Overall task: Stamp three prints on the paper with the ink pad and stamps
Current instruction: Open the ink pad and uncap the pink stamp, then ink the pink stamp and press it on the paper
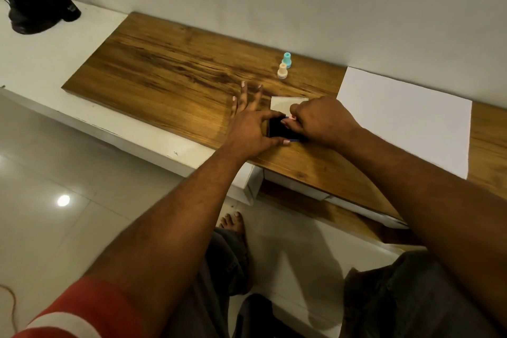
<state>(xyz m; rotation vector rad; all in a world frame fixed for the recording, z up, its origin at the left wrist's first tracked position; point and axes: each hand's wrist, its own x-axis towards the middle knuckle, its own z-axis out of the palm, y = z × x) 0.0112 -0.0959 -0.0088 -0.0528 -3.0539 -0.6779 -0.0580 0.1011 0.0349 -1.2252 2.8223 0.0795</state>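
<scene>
Right hand [321, 123] pinches small pink stamp [291, 118] onto dark square ink pad [279, 131]; white paper sheet [406, 118] lies right of grip.

I see my left hand [247, 129] bracing the dark ink pad [279, 130] between thumb and forefinger on the worktop [170, 71]. My right hand [321, 123] pinches a pink stamp [291, 118] against it, with the white paper [406, 118] lying just right.

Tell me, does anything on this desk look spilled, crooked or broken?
Nothing much. The teal stamp and cream stamp stand upright, the white paper sheet lies flat, and no ink shows outside the dark square ink pad the left hand holds. Only small scuffs mark the front edge of the white ledge.
</scene>
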